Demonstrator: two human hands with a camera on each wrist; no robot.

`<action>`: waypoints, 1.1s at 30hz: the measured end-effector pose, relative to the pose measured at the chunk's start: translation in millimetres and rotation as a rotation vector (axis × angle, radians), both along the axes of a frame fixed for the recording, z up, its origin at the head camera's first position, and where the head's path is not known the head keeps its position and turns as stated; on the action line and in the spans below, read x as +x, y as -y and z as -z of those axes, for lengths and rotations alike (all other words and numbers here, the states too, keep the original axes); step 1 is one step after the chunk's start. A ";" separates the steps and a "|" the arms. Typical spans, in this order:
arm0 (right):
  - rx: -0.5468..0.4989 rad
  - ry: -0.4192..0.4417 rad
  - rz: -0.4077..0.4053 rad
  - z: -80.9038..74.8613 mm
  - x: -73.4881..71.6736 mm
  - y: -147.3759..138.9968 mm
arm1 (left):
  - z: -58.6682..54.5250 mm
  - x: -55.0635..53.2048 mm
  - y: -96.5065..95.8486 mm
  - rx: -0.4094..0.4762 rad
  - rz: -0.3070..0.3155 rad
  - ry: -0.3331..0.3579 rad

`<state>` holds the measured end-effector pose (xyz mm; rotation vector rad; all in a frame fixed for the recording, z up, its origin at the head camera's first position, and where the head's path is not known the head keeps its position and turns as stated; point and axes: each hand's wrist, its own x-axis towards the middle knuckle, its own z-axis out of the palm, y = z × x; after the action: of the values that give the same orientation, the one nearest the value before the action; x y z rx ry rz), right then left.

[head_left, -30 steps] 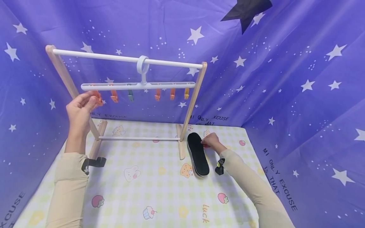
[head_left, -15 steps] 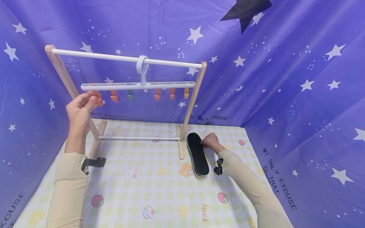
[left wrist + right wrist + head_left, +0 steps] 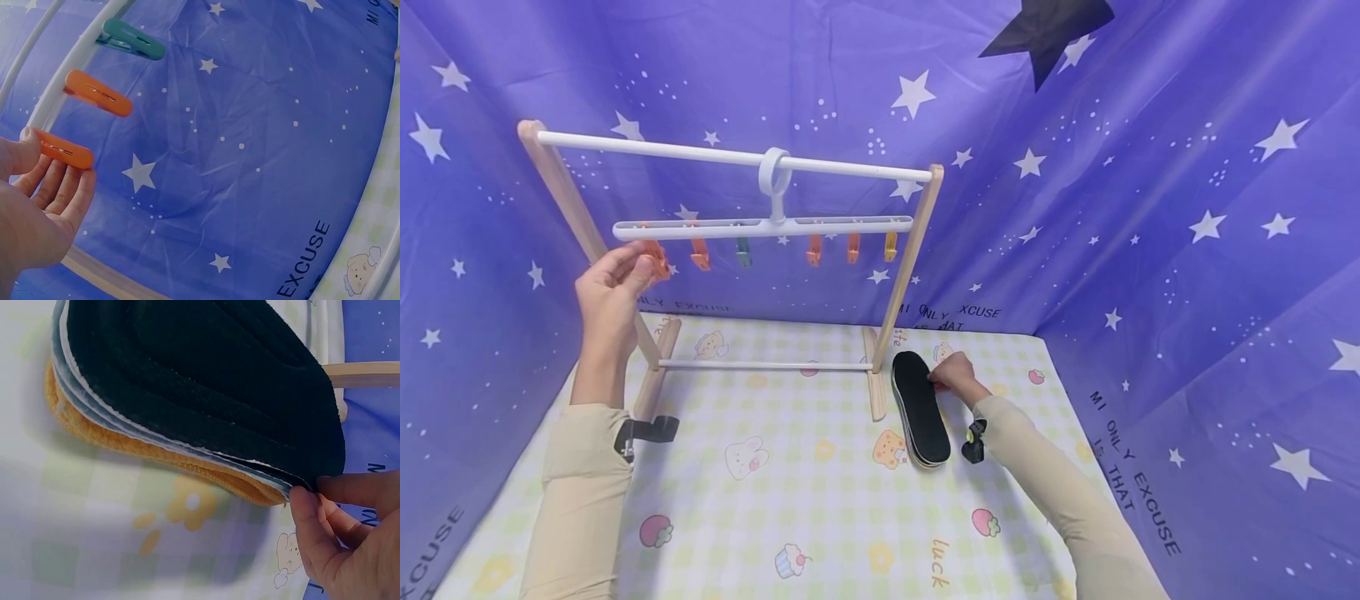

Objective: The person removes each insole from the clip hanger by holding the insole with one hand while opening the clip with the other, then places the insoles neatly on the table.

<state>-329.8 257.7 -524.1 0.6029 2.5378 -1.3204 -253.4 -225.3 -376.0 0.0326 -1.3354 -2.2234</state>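
My left hand pinches the orange clip at the left end of a white hanger, thumb on one side and fingers on the other. Beyond it along the bar hang a second orange clip and a green clip. Down on the table, a black insole lies on top of a stack of insoles. At its right edge my right hand pinches that top insole between thumb and fingers, its edge slightly lifted. Grey layers and a yellow fuzzy insole show underneath.
The hanger hangs by its ring from the top rod of a wooden rack. More orange clips and a yellow clip hang on its right half. Purple star-patterned curtains enclose the checked tablecloth.
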 end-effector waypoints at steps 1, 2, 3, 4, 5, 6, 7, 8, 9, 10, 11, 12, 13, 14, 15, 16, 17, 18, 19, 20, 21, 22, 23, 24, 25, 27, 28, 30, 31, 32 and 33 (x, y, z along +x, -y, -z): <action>-0.001 -0.001 -0.002 0.4 0.5 -0.3 | 0.5 -0.1 -0.4 -0.002 0.005 -0.010; -0.001 -0.002 -0.003 0.7 0.9 -0.5 | 0.8 0.0 -0.8 0.004 0.013 -0.022; -0.002 -0.002 0.000 1.0 1.3 -0.6 | 1.2 -0.2 -1.2 0.007 0.019 -0.034; -0.001 -0.002 0.002 1.2 1.8 -0.5 | 1.4 -0.1 -1.6 0.010 0.024 -0.045; 0.001 -0.002 0.005 1.6 2.0 -0.4 | 1.8 -0.3 -1.9 0.014 0.029 -0.056; 0.002 -0.002 0.009 2.0 2.3 -0.1 | 1.9 -0.3 -2.3 0.022 0.034 -0.067; 0.003 -0.002 0.010 2.5 2.6 0.1 | 2.0 -0.4 -2.7 0.022 0.034 -0.075; 0.003 -0.001 0.014 2.8 2.7 0.4 | 2.2 -0.5 -3.0 0.033 0.036 -0.084; 0.001 0.000 0.019 3.1 2.7 0.7 | 2.4 -0.7 -3.4 0.036 0.033 -0.088; 0.001 -0.001 0.021 3.5 2.8 1.2 | 2.6 -0.6 -3.7 0.039 0.028 -0.092; -0.004 0.000 0.024 3.6 2.8 1.7 | 2.6 -0.6 -3.9 0.046 0.024 -0.096; -0.008 0.001 0.026 3.8 2.7 2.5 | 2.4 -0.6 -3.9 0.051 0.018 -0.097; -0.010 0.002 0.027 4.0 2.4 3.1 | 2.3 -0.9 -3.8 0.055 0.012 -0.096; -0.012 0.003 0.025 4.2 2.2 3.7 | 2.1 -1.1 -3.7 0.061 0.004 -0.095; -0.014 0.004 0.024 4.3 2.0 4.2 | 1.8 -1.1 -3.8 0.057 -0.005 -0.090; -0.015 0.006 0.026 4.5 1.7 4.7 | 1.7 -1.3 -3.7 0.056 -0.011 -0.085; -0.014 0.006 0.026 4.7 1.5 5.2 | 1.5 -1.5 -3.6 0.056 -0.014 -0.081; -0.014 0.006 0.023 5.3 1.2 5.7 | 1.4 -1.5 -3.5 0.054 -0.018 -0.076; -0.018 0.006 0.021 5.7 1.1 6.3 | 1.4 -1.5 -3.2 0.052 -0.022 -0.071; -0.024 0.004 0.018 5.9 1.0 6.9 | 1.3 -1.6 -2.9 0.055 -0.024 -0.067; -0.033 0.001 0.019 6.0 0.7 7.7 | 1.3 -1.7 -2.6 0.060 -0.026 -0.065; -0.043 -0.004 0.019 5.9 0.5 8.3 | 1.4 -1.9 -2.2 0.068 -0.026 -0.062; -0.053 -0.010 0.016 5.6 0.6 8.8 | 1.5 -2.0 -2.1 0.073 -0.028 -0.061; -0.067 -0.014 0.017 5.4 1.3 9.5 | 1.8 -1.9 -1.9 0.079 -0.031 -0.060; -0.079 -0.017 0.021 4.5 2.0 10.4 | 2.2 -1.9 -1.8 0.082 -0.034 -0.057; -0.104 -0.023 0.030 2.8 3.7 11.8 | 2.5 -2.1 -2.0 0.096 -0.037 -0.052; -0.118 -0.026 0.034 2.4 4.4 12.1 | 2.6 -2.3 -2.1 0.104 -0.038 -0.046; -0.138 -0.024 0.047 2.2 5.4 12.3 | 3.5 -2.8 -2.3 0.108 -0.038 -0.040; -0.148 -0.024 0.052 2.7 5.7 12.1 | 4.0 -3.0 -2.5 0.109 -0.039 -0.040; -0.156 -0.025 0.054 3.2 6.1 11.6 | 4.5 -3.3 -2.7 0.114 -0.038 -0.041; -0.162 -0.026 0.054 4.0 6.2 10.9 | 5.2 -3.7 -2.8 0.114 -0.038 -0.042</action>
<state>-323.6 246.8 -528.1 0.6286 2.4188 -1.5439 -257.1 -222.5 -381.3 0.0520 -1.1746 -2.2530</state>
